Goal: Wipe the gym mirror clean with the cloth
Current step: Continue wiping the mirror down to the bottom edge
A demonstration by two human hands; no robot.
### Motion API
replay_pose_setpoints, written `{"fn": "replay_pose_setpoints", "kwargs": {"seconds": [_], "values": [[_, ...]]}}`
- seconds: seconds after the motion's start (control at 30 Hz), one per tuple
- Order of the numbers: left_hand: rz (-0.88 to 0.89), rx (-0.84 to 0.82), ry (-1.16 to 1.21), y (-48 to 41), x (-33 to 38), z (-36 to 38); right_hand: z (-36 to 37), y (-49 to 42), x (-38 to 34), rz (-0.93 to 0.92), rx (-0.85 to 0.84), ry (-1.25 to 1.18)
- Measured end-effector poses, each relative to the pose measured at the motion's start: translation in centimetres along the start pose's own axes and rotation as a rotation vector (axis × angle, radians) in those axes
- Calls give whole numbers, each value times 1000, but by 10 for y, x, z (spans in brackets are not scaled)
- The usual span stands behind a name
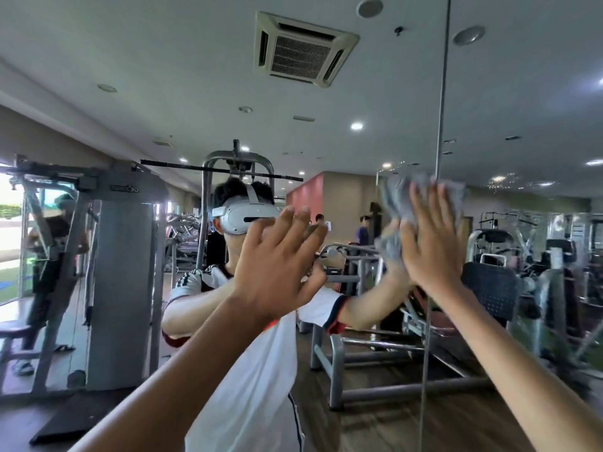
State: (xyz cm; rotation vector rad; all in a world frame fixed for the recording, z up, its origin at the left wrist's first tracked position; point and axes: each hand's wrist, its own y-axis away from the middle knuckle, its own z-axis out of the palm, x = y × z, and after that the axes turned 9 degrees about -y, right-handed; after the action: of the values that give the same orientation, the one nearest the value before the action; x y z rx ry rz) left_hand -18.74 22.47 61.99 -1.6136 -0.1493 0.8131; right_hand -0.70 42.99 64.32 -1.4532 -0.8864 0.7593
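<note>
The gym mirror [195, 102] fills the whole view and reflects the room and my own figure. My right hand [430, 243] presses a grey cloth [396, 197] flat against the glass with straight fingers, right beside a vertical seam [440, 119] between two mirror panels. The cloth is blurred and shows above and to the left of the fingers. My left hand [277, 265] is raised in the centre, palm toward the mirror with fingers spread and straight, holding nothing; whether it touches the glass I cannot tell.
Reflected in the mirror are a grey weight-stack machine [120, 272] at left, a bench frame [359, 360] in the middle, more machines [522, 272] at right, and people in the background [362, 233]. A ceiling air-conditioning unit [303, 50] is reflected above.
</note>
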Motion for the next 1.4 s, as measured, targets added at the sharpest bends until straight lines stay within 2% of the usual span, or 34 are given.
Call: {"fn": "replay_pose_setpoints", "kwargs": {"seconds": [0.07, 0.13, 0.2, 0.3, 0.37, 0.43, 0.53, 0.6, 0.67, 0.73, 0.8, 0.83, 0.9, 1.03, 1.1, 1.13, 1.2, 1.3, 1.37, 1.4], "values": [[70, 47, -42, -15, -10, -5, 1, -56, -11, 185, 43, -18], [91, 70, -85, -30, -22, -4, 7, -86, -33, 206, 70, -45], [52, 12, -132, -47, -39, -1, 11, -78, -53, 57, 61, -53], [-30, -104, -155, -69, -63, 1, 10, -21, -45, -276, -52, 4], [-52, -183, -157, -70, -70, 5, 3, -5, -16, -326, -74, 21], [-64, -203, -143, -64, -66, 11, -4, -24, 4, -177, -42, -23], [-86, -172, -157, -58, -61, 16, -2, -87, -1, 121, 47, -46], [-87, -132, -136, -59, -62, 16, 4, -116, -25, 199, 87, -53], [-81, -95, -110, -58, -64, 16, 11, -107, -52, 94, 81, -44], [-73, -83, -102, -57, -64, 17, 12, -71, -64, -157, -14, -17], [-72, -89, -105, -56, -65, 18, 6, -36, -50, -389, -111, 23], [-72, -94, -112, -56, -65, 18, 0, -30, -38, -434, -130, 29], [-77, -97, -128, -57, -64, 18, -7, -43, -16, -336, -102, -13], [-96, -74, -135, -54, -61, 20, -5, -124, -30, 262, 89, -107], [-83, -43, -127, -49, -61, 21, 4, -148, -58, 383, 129, -125], [-79, -23, -123, -46, -61, 21, 11, -148, -71, 343, 127, -121], [-71, 1, -116, -43, -61, 20, 21, -127, -93, 144, 107, -100], [-75, -25, -114, -44, -61, 17, 20, -76, -85, -161, 29, -43], [-78, -44, -116, -44, -60, 17, 11, -56, -57, -209, -19, -15], [-74, -53, -124, -43, -59, 17, 5, -55, -41, -165, -22, -17]]}}
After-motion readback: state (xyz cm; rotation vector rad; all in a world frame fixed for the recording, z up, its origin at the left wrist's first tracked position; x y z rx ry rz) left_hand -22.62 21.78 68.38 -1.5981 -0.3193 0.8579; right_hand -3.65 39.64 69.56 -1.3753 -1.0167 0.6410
